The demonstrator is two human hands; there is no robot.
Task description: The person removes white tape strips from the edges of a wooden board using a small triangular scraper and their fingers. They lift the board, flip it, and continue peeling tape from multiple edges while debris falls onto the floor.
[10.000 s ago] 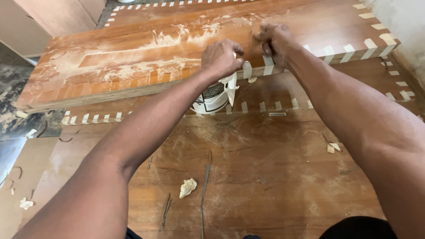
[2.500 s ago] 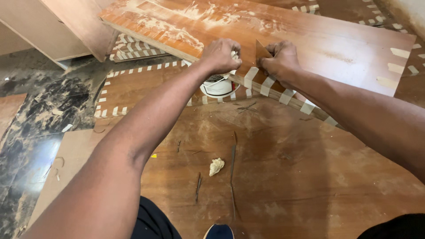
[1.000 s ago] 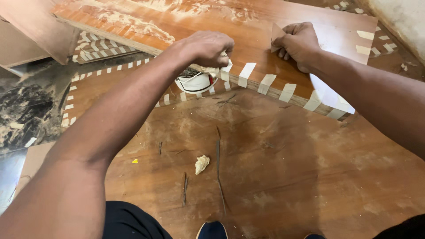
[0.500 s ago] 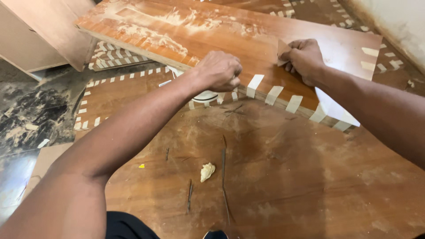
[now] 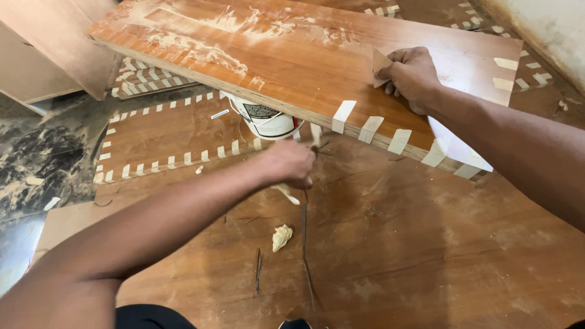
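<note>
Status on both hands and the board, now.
Left hand pinching a tape strip below the board edge. Right hand pressing on the wooden board. White bucket underneath.

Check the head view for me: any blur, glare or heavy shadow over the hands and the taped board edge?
Head view: left hand slightly motion-blurred; right hand and tape strips sharp; soft even light, only faint shadow under the board; no glare.

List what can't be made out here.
- Head view: white tub, top hidden under the board.
- Left hand: fist hides most of the tape strip.
- Right hand: its scrap is too small to identify.
- Board's far end: cut off by top edge.
</note>
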